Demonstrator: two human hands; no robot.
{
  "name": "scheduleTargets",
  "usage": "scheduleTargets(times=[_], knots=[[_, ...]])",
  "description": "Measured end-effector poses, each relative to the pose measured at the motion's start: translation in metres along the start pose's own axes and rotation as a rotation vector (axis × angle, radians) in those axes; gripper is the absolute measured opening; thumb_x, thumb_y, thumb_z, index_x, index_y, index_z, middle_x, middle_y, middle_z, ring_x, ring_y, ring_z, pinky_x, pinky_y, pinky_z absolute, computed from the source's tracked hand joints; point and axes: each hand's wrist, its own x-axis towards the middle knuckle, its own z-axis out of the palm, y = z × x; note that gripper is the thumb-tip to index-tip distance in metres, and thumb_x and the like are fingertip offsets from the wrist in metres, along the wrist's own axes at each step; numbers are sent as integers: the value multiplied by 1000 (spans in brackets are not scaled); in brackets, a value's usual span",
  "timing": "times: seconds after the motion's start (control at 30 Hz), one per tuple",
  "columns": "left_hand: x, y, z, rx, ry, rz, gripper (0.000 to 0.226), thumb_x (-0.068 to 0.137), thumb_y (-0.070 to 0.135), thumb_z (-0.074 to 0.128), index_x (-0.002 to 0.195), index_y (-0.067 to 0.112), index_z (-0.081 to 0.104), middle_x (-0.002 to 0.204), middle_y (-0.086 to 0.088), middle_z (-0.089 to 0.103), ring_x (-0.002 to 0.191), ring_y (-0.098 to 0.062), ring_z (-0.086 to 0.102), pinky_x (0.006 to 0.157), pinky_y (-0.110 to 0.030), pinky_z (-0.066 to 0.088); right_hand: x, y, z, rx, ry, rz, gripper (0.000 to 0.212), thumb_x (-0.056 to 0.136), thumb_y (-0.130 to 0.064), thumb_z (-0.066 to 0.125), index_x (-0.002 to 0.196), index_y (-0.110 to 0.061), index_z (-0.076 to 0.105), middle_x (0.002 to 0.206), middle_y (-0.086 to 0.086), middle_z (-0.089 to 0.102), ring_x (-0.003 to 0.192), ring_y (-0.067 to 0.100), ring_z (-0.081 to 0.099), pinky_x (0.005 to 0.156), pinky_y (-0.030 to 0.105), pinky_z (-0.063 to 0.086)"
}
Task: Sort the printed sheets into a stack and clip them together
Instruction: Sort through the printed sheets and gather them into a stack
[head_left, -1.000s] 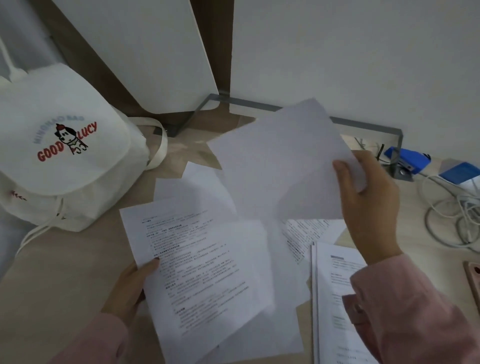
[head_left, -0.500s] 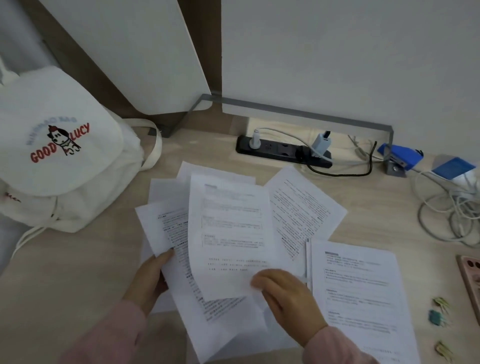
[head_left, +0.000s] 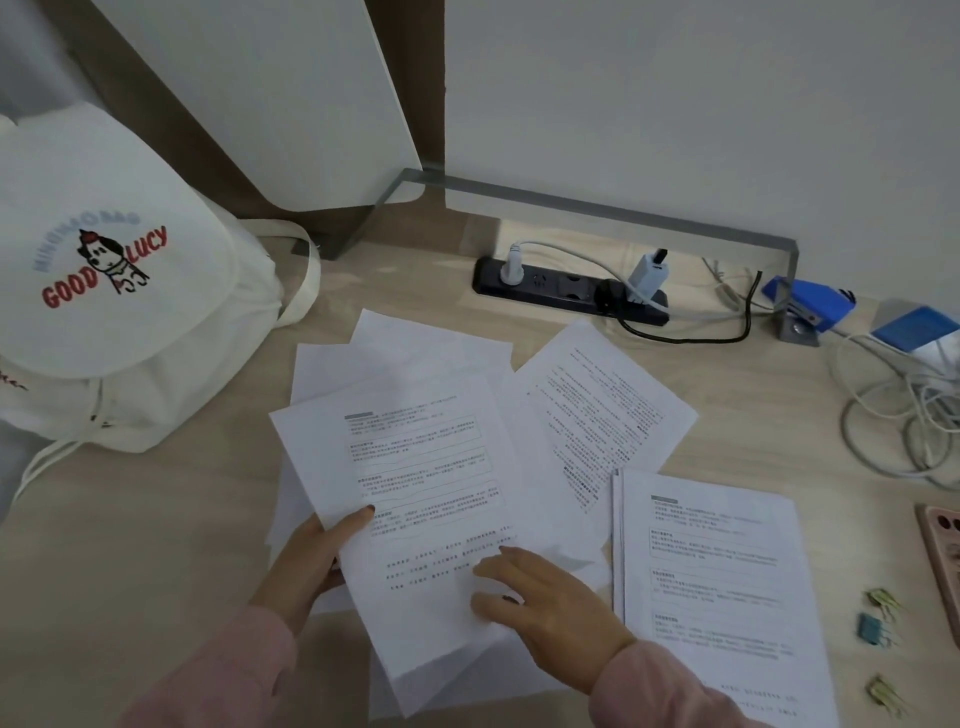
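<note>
**Top sheet swung askew, both hands on it**

Since half a second back, the top sheet (head_left: 426, 467) has turned from square-on to tilted, its head leaning left. The right hand (head_left: 545, 603) has slid from the bottom edge up onto the printed face. It lies there now with fingers (head_left: 498, 566) apart and fairly flat, pressing the paper down rather than gripping it. The left hand (head_left: 306, 561) pinches the sheet's left edge, thumb on top. Its other digits are hidden beneath, so I can't say how many pages it has.

That sheet sits on a fan of loose sheets (head_left: 395, 358) in the middle of the surface (head_left: 156, 545), with one page (head_left: 597, 410) splayed off to the right. A squared stack (head_left: 717, 571) lies just beside the right hand. Three small clips (head_left: 872, 629) wait near the right edge, well apart from the loose pile.

As I judge the handling, single pages are feather-light, limp and slick on one another — a flat palm will skate them, and a corner pinch will let them droop or crease. Better to gather them by both long edges, lift, and tap them square — only then set a clip on a corner.
</note>
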Motion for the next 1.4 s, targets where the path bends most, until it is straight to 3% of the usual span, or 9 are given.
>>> scheduleTargets(times=[0.1,0.23,0.37,0.57,0.7,0.8,1.03,1.2,1.4], knots=[[2,-4,-2,21,43,5,38,88,12,58,127,12,55,117,-11,64,101,-28,62,76,-32,50,0,-4,-7,148,-77,84,38,73,-9,43,107,-22,52,113,2,65,102,15,55,105,21,36],[4,-5,-12,52,132,52,40,89,8,58,128,7,53,123,-14,60,101,-27,58,90,-36,45,11,9,-15,448,57,565,47,77,0,39,115,-21,56,119,-5,55,111,8,48,99,5,27],[2,-5,-25,102,217,109,41,88,6,57,129,5,51,126,-14,58,100,-24,54,92,-35,40,20,37,-16,578,59,1075,36,87,-2,46,121,-12,53,120,8,50,100,16,50,96,27,41],[-4,-10,-44,160,352,164,34,88,5,55,122,5,56,113,-12,61,98,-26,55,87,-36,40,36,40,-8,824,60,1349,38,86,-10,50,124,-9,48,113,9,54,97,19,52,82,28,38],[-7,-10,-46,165,369,170,28,89,4,53,117,3,57,106,-11,60,101,-30,56,86,-37,41,49,33,-2,1085,155,1407,37,87,-5,48,124,-5,48,93,5,55,87,20,53,91,36,46],[-9,-11,-44,121,321,142,31,90,6,52,121,6,56,111,-11,60,102,-27,55,90,-38,41,64,23,1,1225,160,1398,29,88,-4,48,116,-8,51,83,3,55,81,20,53,79,30,48],[-12,-16,-46,58,271,116,34,90,11,54,124,8,56,113,-11,62,98,-25,57,88,-36,42,76,15,12,976,88,1307,23,86,-10,51,64,-15,49,58,-1,43,59,17,40,65,28,35],[-15,-18,-47,4,284,123,37,92,11,52,128,11,52,118,-9,61,103,-26,56,93,-39,43,70,17,-9,797,237,1245,13,91,-16,50,93,-14,63,74,-3,57,70,13,51,60,22,35],[-15,-11,-46,-32,299,145,35,92,13,52,127,11,53,118,-9,61,103,-27,57,96,-43,43,64,36,-97,361,438,1098,18,92,-18,50,99,-14,66,82,1,62,80,19,56,66,23,32]])
